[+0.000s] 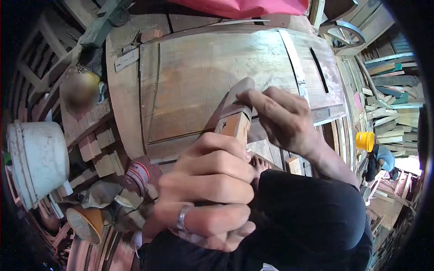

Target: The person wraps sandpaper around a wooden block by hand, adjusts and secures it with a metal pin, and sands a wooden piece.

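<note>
My left hand (208,185), a ring on one finger, is wrapped round a wooden block (233,125) that juts up from the fist. Over the block's far end lies a bent brown-grey strip (236,97) that looks like sandpaper. The fingers of my right hand (287,119) are closed on that strip's edge, just right of the block's tip. Below both hands, a wide wooden panel (194,86) lies flat. The block's lower part is hidden inside my left fist.
A pale strip (294,63) crosses the panel near a dark slot. White bucket (43,158) and orange container (86,223) stand at left, among offcuts. At right are a yellow bucket (365,141) and stacked timber (391,122). Red cloth (253,7) lies at the back.
</note>
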Tool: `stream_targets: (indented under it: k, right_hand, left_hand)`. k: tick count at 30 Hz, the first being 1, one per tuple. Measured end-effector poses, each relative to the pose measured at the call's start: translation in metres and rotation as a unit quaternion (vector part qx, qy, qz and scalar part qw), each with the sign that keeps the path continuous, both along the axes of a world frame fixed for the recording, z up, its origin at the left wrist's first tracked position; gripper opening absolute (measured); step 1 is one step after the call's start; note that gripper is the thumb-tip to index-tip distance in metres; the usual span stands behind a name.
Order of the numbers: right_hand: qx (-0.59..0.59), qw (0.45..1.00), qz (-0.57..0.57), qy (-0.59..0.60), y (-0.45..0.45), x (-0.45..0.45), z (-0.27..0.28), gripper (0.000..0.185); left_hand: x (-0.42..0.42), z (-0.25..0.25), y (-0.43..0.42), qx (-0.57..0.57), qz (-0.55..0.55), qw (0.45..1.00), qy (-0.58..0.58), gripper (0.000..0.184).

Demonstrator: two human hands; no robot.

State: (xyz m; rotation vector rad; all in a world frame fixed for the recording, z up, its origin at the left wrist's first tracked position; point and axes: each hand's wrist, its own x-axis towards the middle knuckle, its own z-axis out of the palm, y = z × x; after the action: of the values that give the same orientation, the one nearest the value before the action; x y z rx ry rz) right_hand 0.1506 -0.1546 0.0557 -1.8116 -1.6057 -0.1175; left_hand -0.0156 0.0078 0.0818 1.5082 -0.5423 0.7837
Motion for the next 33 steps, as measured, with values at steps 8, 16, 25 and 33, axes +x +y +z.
stream_targets:
  k: [8,16,25,33]
  right_hand:
    - [0.029,0.892,-0.160,0.422,-0.010,0.014,0.003,0.031]
    - [0.108,0.856,-0.130,0.488,-0.012,0.015,0.007,0.046]
    - [0.102,0.821,-0.078,0.556,-0.017,0.008,0.008,0.042]
    - [0.112,0.774,-0.045,0.621,-0.013,0.000,0.013,0.025]
  left_hand:
    - [-0.001,-0.001,-0.003,-0.025,0.048,0.999,-0.003,0.016]
    - [-0.007,0.008,-0.007,-0.039,0.037,0.998,0.043,0.022]
    - [-0.002,0.001,-0.009,-0.043,0.040,0.998,0.007,0.020]
    - [-0.003,-0.002,-0.008,-0.061,0.044,0.997,-0.001,0.019]
